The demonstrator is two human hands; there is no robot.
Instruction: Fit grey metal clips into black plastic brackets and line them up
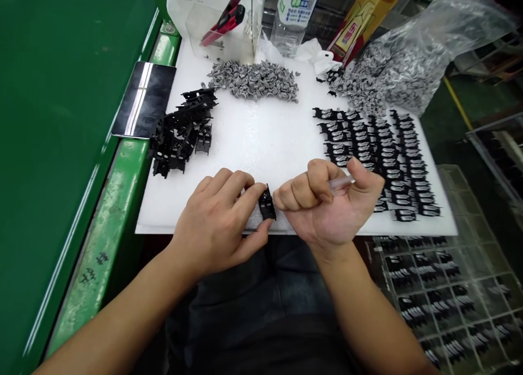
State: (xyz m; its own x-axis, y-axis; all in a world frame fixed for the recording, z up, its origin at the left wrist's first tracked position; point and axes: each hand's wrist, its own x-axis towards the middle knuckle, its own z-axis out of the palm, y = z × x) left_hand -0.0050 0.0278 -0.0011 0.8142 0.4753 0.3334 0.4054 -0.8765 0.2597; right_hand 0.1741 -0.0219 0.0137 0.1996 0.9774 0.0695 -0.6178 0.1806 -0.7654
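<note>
Head view: a white foam board (261, 146) bore rows of black moulded parts (392, 162). The left hand (216, 222) pinched a single black plastic frame (267, 203) at the board's near edge; the curled right hand (322, 203) gripped a slim clear tube (341, 183) just beside it. Work appeared centred on that frame; the next move seemingly called for bringing the tube to it.

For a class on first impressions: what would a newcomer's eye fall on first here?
The white board stands out against the green workbench, with neat rows of small black parts on its right and a loose black heap on its left. Grey clips lie along its far edge beside a bulging clear bag. At the near edge, the left hand holds one black part while the right hand grips a clear tube.
</note>
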